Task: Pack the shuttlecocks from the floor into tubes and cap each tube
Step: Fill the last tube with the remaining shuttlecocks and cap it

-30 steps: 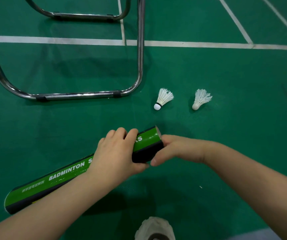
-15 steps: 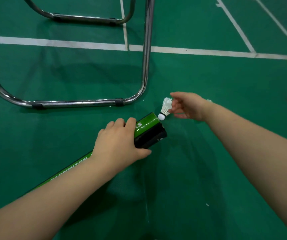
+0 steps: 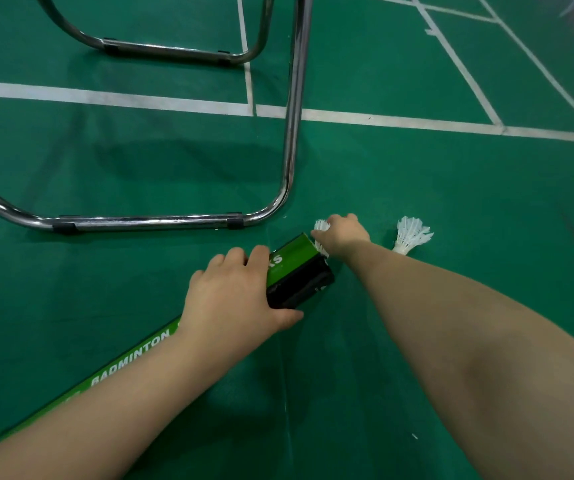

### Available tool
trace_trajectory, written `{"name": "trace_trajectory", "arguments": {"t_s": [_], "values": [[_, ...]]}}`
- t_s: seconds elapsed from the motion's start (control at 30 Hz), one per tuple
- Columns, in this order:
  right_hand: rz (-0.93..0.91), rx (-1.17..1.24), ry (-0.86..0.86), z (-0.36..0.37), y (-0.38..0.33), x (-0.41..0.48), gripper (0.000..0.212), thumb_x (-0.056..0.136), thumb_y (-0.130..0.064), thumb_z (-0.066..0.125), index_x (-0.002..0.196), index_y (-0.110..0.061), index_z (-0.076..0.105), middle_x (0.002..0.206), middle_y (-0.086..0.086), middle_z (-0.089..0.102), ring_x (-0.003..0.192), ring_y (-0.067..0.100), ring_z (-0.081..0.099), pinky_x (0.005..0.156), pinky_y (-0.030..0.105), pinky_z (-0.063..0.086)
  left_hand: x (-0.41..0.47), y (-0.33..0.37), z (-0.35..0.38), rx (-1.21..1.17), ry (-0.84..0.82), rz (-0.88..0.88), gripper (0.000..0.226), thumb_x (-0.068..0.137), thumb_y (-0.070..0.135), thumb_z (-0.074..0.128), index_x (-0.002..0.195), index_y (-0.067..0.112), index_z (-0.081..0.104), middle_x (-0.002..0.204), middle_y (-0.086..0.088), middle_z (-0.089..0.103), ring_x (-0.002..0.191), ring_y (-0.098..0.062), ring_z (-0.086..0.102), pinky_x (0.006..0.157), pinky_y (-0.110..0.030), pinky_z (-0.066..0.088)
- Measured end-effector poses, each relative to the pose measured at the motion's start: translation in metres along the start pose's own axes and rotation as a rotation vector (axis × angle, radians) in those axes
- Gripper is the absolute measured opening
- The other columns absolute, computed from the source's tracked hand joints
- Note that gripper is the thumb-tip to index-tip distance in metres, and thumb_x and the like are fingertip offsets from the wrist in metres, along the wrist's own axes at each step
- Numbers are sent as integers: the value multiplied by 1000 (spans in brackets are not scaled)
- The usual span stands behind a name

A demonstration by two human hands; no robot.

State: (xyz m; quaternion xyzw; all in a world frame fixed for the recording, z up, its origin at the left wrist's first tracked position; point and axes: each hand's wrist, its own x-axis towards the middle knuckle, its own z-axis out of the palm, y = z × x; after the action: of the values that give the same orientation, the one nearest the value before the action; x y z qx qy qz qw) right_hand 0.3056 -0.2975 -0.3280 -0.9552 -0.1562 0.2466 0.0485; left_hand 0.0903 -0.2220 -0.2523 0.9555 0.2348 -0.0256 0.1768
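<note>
While the left hand grips the green tube lying on the floor, the right hand, empty a second ago, now pinches a shuttlecock at its mouth. Second shuttlecock remains unpacked nearby.

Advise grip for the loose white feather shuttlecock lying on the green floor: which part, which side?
Probably pinch the white feather shuttlecock at its feather skirt, from above. It lies on its side, cork end towards the camera and skirt flared away, clear of the right hand.
</note>
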Motion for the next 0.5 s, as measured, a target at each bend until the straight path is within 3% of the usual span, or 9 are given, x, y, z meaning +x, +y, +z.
{"name": "trace_trajectory", "arguments": {"t_s": [0.1,0.17,0.23,0.3,0.33,0.4,0.5], "values": [[-15,4,8,5,-1,-5,35,89,-41,55,98,-7,58,112,14,51,84,27,53,66,28,38,-3,0,0,1,-3,2,74,66,73,55,120,25,38,104,2,49,99,-21,48,81,-34,44],[-14,49,48,7,2,-9,33,85,-31,59,67,-7,46,81,9,49,63,21,43,50,26,31,-6,-1,0,1,-9,1,74,66,72,55,121,25,37,105,2,48,99,-21,48,81,-34,44],[-19,122,86,11,4,-14,35,81,-21,59,59,-9,34,69,5,37,57,20,36,44,27,22,-8,-1,0,-1,-14,-5,75,67,72,55,122,25,36,106,2,48,100,-21,48,82,-34,44],[-34,204,115,13,4,-19,21,79,-20,58,72,-6,44,84,5,37,67,22,40,51,26,29,-9,-2,1,-2,-15,-11,75,67,72,55,123,25,36,106,1,48,100,-21,48,82,-35,45],[-39,258,128,13,4,-21,20,80,-22,58,88,-6,50,94,5,37,74,22,44,58,27,34,-10,-2,1,-2,-14,-14,75,67,72,55,122,25,36,106,1,49,100,-21,48,83,-35,45],[-12,444,155,12,4,-28,37,81,-25,56,114,-11,49,104,5,37,80,23,49,65,28,37,-11,-2,1,-5,-9,-21,75,66,71,55,122,24,37,106,1,49,100,-22,48,82,-36,45],[-60,677,223,2,0,-41,40,82,-23,52,122,-20,52,83,3,54,60,15,48,55,26,36,-14,-1,0,-5,-2,-33,74,66,71,55,121,24,37,106,1,49,99,-22,48,81,-35,44]]}}
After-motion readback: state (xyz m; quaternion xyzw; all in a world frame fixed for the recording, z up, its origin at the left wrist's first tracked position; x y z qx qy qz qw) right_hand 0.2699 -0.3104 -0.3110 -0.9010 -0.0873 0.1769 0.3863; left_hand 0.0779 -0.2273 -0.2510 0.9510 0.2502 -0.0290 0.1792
